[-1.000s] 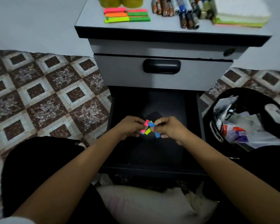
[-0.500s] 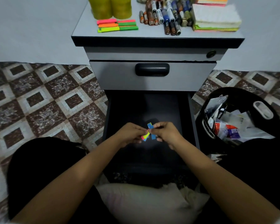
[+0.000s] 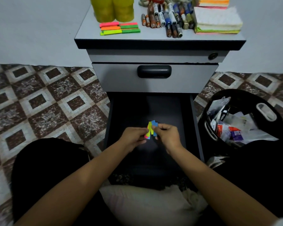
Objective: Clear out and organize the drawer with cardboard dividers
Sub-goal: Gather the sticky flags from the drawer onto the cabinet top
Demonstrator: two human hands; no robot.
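The dark bottom drawer (image 3: 193, 128) of a grey cabinet stands pulled out in front of me, its floor looking bare. Above its middle, my left hand (image 3: 134, 137) and my right hand (image 3: 167, 136) meet and both pinch a small bunch of coloured paper flags (image 3: 151, 128) in blue, yellow-green and pink. The strips stand roughly upright between my fingertips. No cardboard dividers are in view.
On the cabinet top (image 3: 85, 35) lie neon sticky-flag pads (image 3: 119, 28), several batteries (image 3: 167, 20), two yellow tape rolls (image 3: 112, 8) and note-pad stacks (image 3: 217, 20). The drawer above (image 3: 153, 77) is closed. A black bin (image 3: 245, 118) full of wrappers stands right of the open drawer. Tiled floor lies to the left.
The fanned-out flags have been gathered into a tighter, more upright bunch between my hands. The view has tilted up, showing more of the cabinet top.
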